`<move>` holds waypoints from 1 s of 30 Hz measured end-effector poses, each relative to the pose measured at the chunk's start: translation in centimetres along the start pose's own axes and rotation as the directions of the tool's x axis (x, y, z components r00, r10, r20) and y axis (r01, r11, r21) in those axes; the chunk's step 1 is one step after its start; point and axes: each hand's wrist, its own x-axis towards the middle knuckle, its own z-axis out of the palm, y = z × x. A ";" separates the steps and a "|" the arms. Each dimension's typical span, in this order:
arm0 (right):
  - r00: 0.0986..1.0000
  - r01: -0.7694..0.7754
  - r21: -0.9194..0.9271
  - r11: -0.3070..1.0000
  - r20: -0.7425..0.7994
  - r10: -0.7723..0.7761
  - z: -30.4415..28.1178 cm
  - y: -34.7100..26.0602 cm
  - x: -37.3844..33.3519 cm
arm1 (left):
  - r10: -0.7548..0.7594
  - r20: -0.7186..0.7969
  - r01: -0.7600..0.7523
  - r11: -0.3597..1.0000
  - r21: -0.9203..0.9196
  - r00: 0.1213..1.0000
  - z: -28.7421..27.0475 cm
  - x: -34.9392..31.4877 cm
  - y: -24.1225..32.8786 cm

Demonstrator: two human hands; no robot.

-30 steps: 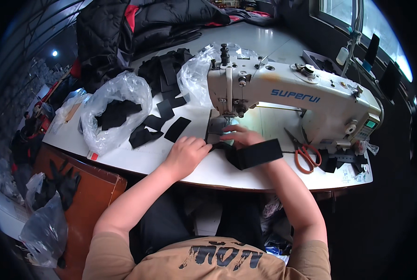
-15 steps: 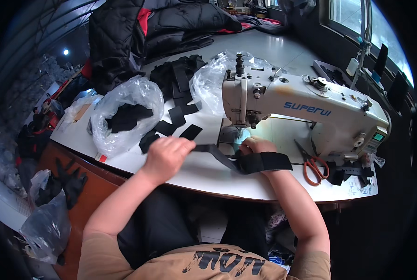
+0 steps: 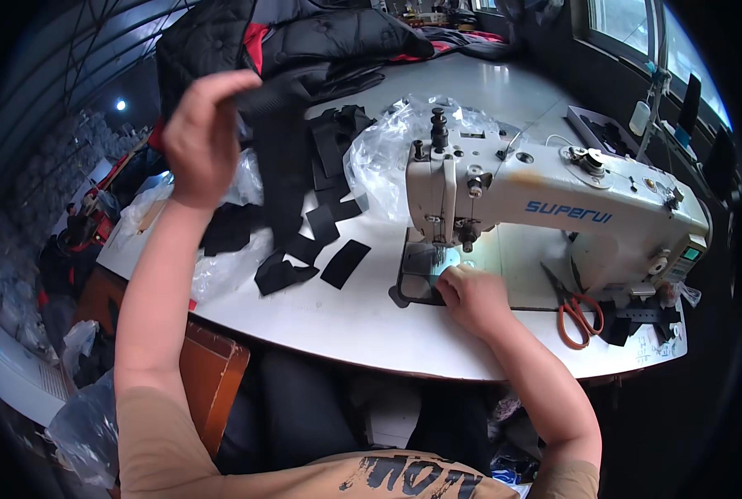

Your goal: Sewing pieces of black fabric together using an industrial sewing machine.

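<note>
My left hand (image 3: 204,141) is raised high over the left side of the table, its fingers closed on the upper end of a wide black fabric strap (image 3: 279,158). The strap hangs down in front of the plastic bag and the black pieces. My right hand (image 3: 475,295) rests low beside the needle area of a white sewing machine (image 3: 545,187), thumb and fingers pinched together. Whatever that pinch may hold is too small or hidden to see. Several cut black fabric pieces (image 3: 346,264) lie between the strap and the machine.
Orange-handled scissors (image 3: 581,320) lie right of my right hand, near small black straps (image 3: 637,320). Clear plastic bags (image 3: 379,158) stand behind the pieces. Black quilted padding (image 3: 329,41) is heaped at the back. A brown wooden surface (image 3: 213,366) adjoins the table's left front.
My left hand has swung up and left from the table front, carrying the strap away from the machine. The strap no longer lies over my right wrist; my right hand stays near the needle.
</note>
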 end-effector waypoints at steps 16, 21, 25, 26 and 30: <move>0.998 0.034 0.080 0.996 0.045 -0.038 -0.2 -0.7 0.9 | -0.722 0.558 0.852 -0.521 -0.047 -0.410 20.0 -21.1 -8.8; 0.998 0.054 0.106 0.993 0.020 -0.057 -0.1 -0.5 0.6 | -0.874 0.399 0.933 -0.345 -0.105 -0.278 20.1 -20.6 -6.6; 0.997 0.061 0.134 0.989 0.031 -0.065 0.1 -1.0 1.0 | -0.883 0.310 0.906 0.405 0.120 0.354 16.3 -20.5 -8.6; 0.998 0.052 0.125 0.991 0.028 -0.056 0.1 -0.6 0.9 | -0.821 0.351 0.862 0.502 0.067 0.451 15.3 -19.2 -7.6; 0.999 0.049 0.083 0.995 0.007 -0.049 -0.1 -0.1 0.6 | -0.711 0.597 0.867 0.496 0.052 0.371 9.0 -14.7 0.3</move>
